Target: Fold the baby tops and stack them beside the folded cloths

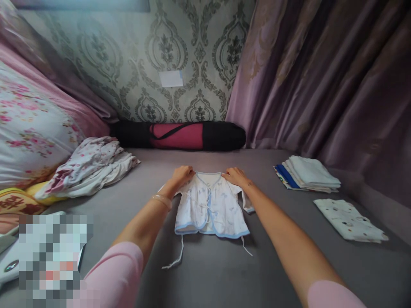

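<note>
A small white baby shirt (195, 211) with pale blue edging and a faint print lies spread on the grey sheet, neckline away from me. Ties run down its front, and two loose white strings trail from the hem. My left hand (182, 174) is closed on the shirt's left shoulder, beside the collar. At the opposite shoulder, my right hand (236, 176) pinches the fabric. Both sleeves partly show beneath or beside my wrists. A clear bangle (162, 200) circles my left wrist.
At right sit a stack of folded cloths (310, 173) and a folded dotted cloth (349, 219). Crumpled floral clothing (96, 164) lies left, by a floral pillow (32, 124). A black and red roll bag (180, 136) rests along the wall. Purple curtains (305, 77) hang right.
</note>
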A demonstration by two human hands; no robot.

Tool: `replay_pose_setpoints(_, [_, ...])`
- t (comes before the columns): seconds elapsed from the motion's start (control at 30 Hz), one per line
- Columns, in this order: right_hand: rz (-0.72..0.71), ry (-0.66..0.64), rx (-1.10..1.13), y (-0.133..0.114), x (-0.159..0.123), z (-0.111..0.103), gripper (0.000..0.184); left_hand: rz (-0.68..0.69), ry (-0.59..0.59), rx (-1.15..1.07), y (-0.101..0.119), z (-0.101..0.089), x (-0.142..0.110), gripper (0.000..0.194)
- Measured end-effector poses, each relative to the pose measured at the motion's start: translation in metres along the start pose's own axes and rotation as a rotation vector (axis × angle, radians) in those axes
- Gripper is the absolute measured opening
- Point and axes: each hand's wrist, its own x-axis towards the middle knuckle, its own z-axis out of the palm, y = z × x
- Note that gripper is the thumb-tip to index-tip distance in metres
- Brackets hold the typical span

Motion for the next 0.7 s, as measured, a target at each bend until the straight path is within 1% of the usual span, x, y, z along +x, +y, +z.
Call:
replay_pose_setpoints(0.07, [0.048,0.013,0.018,0.001,0.005,0.004,0.047,-0.029,0.004,0.000,0.001,0.003,0.003,0.036])
replay_pose_setpoints(0.2, [0.221,0.021,0.144,0.002,0.013,0.008,0.055,-0.142,-0.009,0.003,0.009,0.007,0.005,0.036])
replay_pose_setpoints(0.27, [0.271,0.005,0.257,0.005,0.016,0.005,0.065,-0.172,0.031,0.050,0.015,0.005,0.003,0.038])
replay_pose_setpoints(0.33, [0.301,-0.062,0.444,0.012,0.016,-0.002,0.076,-0.150,0.091,0.099,0.022,0.000,0.000,0.038])
replay_pose_setpoints(0.37, [0.328,-0.116,0.561,0.016,0.014,-0.006,0.079,-0.106,0.111,0.104,0.027,-0.003,-0.002,0.037])
replay_pose_setpoints(0.4, [0.361,-0.177,0.678,0.022,0.011,-0.010,0.081,-0.033,0.113,0.087,0.031,-0.005,-0.003,0.034])
replay_pose_setpoints(0.47, [0.436,-0.290,0.871,0.035,0.002,-0.017,0.079,0.177,0.063,-0.002,0.043,-0.006,-0.004,0.029])
replay_pose_setpoints(0.5, [0.473,-0.329,0.932,0.041,-0.004,-0.019,0.076,0.293,0.031,-0.054,0.050,-0.004,-0.004,0.028])
replay_pose_setpoints(0.57, [0.520,-0.383,0.999,0.052,-0.019,-0.022,0.072,0.482,-0.017,-0.138,0.064,0.005,-0.001,0.027])
replay_pose_setpoints(0.6, [0.533,-0.401,1.009,0.056,-0.027,-0.022,0.070,0.542,-0.029,-0.165,0.072,0.012,0.001,0.026])
replay_pose_setpoints(0.7, [0.525,-0.420,0.955,0.065,-0.048,-0.021,0.061,0.621,-0.024,-0.213,0.094,0.033,0.010,0.026])
